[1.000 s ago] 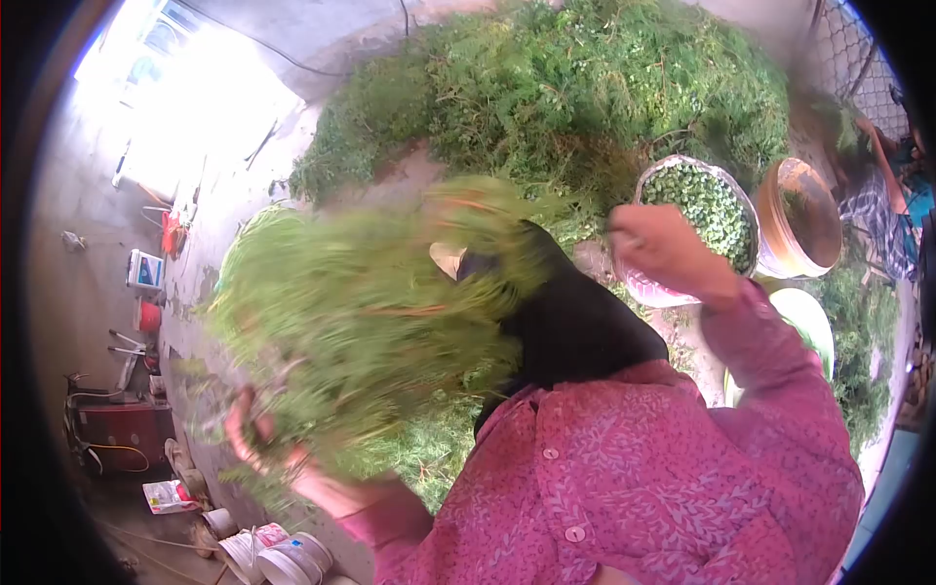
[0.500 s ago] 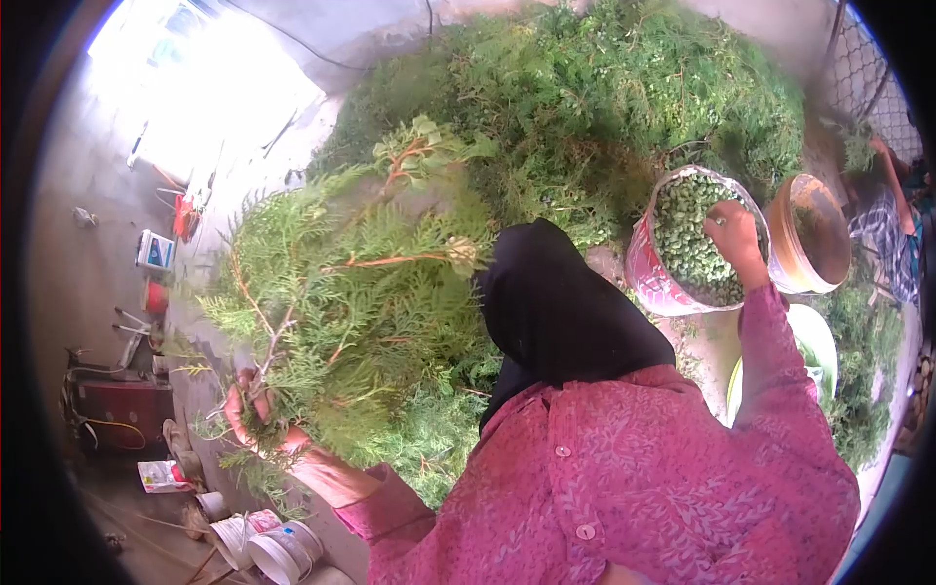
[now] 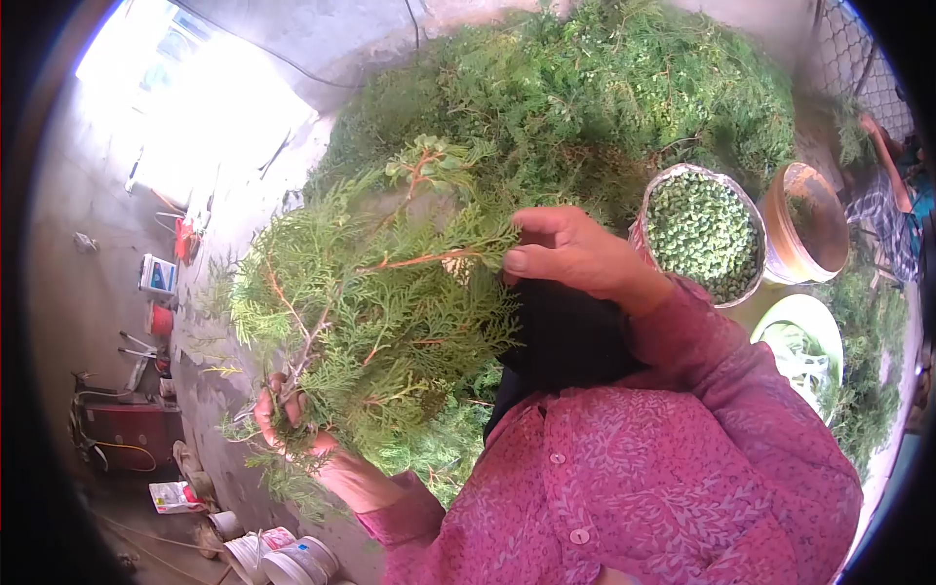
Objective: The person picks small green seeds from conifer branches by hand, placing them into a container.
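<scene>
A leafy green branch [image 3: 390, 292] with orange-brown stems is held up in front of me, its base gripped by my left hand [image 3: 292, 419] at the lower left. At the branch's right side is my right hand [image 3: 575, 255], thumb and forefinger near the tip of a stem; leaves and blur hide whether anything is between them. To the right of that hand stands a bucket [image 3: 639, 234] filled with small green cones [image 3: 704, 234].
A large heap of green branches [image 3: 585, 97] lies beyond my hands. An orange-rimmed bucket [image 3: 780, 229] and a pale green basin [image 3: 829, 336] stand at the right. Another person's arm [image 3: 885, 166] shows at the far right. White buckets [image 3: 292, 561] lie lower left.
My right hand has moved left from over the cones in the bucket to the branch. My left hand still grips the branch, which has shifted slightly right in view.
</scene>
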### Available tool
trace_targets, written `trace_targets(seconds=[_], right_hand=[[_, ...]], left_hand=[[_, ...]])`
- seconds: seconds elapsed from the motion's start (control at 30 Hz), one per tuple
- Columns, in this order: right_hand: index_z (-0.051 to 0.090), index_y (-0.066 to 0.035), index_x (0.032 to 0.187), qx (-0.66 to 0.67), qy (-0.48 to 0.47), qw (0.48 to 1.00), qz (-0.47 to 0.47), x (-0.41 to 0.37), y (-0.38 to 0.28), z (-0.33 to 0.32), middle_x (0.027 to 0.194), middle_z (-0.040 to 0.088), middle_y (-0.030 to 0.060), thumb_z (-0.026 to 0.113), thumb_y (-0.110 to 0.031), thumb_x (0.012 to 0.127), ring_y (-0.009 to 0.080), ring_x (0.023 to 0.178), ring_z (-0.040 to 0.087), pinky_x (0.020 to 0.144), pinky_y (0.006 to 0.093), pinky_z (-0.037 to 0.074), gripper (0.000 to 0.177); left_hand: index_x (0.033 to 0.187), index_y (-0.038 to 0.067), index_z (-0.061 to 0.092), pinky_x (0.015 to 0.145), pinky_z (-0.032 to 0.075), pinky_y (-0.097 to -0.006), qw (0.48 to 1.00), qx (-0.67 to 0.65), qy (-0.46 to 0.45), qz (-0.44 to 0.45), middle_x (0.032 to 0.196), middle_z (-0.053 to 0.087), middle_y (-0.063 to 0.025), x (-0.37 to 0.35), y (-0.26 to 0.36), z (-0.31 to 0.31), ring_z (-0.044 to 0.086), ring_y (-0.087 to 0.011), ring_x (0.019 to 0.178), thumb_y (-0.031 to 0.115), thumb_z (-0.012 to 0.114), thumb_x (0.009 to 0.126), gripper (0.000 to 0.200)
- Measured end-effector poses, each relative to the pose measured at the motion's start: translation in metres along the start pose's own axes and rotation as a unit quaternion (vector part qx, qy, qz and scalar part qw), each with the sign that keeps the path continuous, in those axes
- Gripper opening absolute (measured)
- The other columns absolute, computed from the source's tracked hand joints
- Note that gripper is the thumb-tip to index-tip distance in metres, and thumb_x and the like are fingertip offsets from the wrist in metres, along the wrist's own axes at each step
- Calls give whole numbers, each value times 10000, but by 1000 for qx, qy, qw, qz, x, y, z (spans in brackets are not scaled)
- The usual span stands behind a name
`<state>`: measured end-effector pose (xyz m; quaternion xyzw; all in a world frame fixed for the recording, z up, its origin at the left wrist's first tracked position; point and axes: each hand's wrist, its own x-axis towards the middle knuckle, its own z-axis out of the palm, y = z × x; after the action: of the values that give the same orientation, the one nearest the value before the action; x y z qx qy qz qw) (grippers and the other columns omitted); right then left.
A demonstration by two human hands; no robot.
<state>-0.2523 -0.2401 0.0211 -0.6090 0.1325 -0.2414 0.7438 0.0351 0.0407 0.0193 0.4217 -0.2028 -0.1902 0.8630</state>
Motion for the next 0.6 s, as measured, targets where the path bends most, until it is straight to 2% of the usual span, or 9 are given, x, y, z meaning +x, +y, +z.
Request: trace_targets(seconds=[0.03, 0.23, 0.3, 0.33, 0.4, 0.43, 0.5, 0.57, 0.6], right_hand=[[573, 27, 966, 34, 6, 999, 14, 5, 6, 4, 825, 596, 40, 653, -231, 765, 99, 723, 549, 650, 237, 447, 337], [565, -6, 790, -62, -7, 998, -3, 7, 6, 7, 678, 550, -7, 669, -183, 736, 60, 628, 504, 553, 226, 407, 212], [554, -24, 728, -130, -1, 990, -47, 6, 8, 6, 627, 528, -4, 669, -173, 723, 46, 609, 486, 534, 235, 395, 188], [520, -36, 679, -202, 71, 972, -91, 5, -2, 6, 596, 501, 27, 665, -160, 699, 73, 572, 486, 515, 261, 380, 191], [476, -46, 624, -364, 200, 887, -202, 10, -6, 4, 561, 453, 115, 639, -138, 640, 213, 510, 494, 485, 327, 369, 188], [476, -46, 624, -366, 195, 887, -205, 13, -2, -1, 561, 453, 115, 639, -138, 640, 213, 510, 494, 485, 327, 369, 188], [497, -36, 640, -603, 239, 710, -275, 9, 7, -18, 597, 500, 126, 615, -137, 638, 299, 547, 500, 495, 362, 389, 155], [541, -28, 703, -644, 212, 705, -209, 1, 15, -36, 622, 546, 97, 586, -112, 693, 228, 558, 550, 498, 327, 429, 96], [542, -26, 741, -432, 220, 869, -101, 0, 21, -42, 643, 558, 79, 568, -106, 722, 188, 555, 553, 483, 301, 433, 86]], left_hand=[[934, -26, 419, 337, 163, -238, 994, -4, -103, 22, 426, 257, 45, 4, -3, -14, 193, -60, 346, 146, 448, 859, 189], [882, -41, 453, 339, 193, -218, 998, -19, -58, 28, 495, 344, 12, -5, -11, 8, 244, -58, 365, 134, 502, 827, 189], [837, -48, 479, 334, 193, -219, 971, 18, 206, 116, 502, 360, -3, -10, -14, 41, 246, -57, 359, 130, 516, 815, 183], [837, -48, 479, 334, 193, -219, 971, 17, 208, 115, 502, 360, -3, -13, -8, 41, 246, -57, 359, 130, 516, 815, 183], [803, -45, 511, 327, 279, -184, 999, 0, 21, -41, 550, 455, -42, -19, 1, 38, 388, -63, 402, 140, 537, 802, 187], [803, -45, 511, 327, 279, -184, 999, -3, 24, -37, 550, 455, -42, -18, -3, 37, 388, -63, 402, 140, 537, 802, 187], [807, -44, 515, 311, 286, -174, 956, 49, 250, 142, 573, 483, -53, -13, -18, 31, 412, -67, 401, 129, 531, 806, 174], [829, -42, 499, 311, 244, -194, 947, 47, 205, 244, 531, 422, -26, 1, -25, 15, 341, -65, 377, 132, 516, 818, 174], [851, -39, 482, 311, 202, -215, 926, 50, 157, 341, 489, 362, 0, 8, -25, 6, 270, -63, 352, 134, 502, 829, 176]])
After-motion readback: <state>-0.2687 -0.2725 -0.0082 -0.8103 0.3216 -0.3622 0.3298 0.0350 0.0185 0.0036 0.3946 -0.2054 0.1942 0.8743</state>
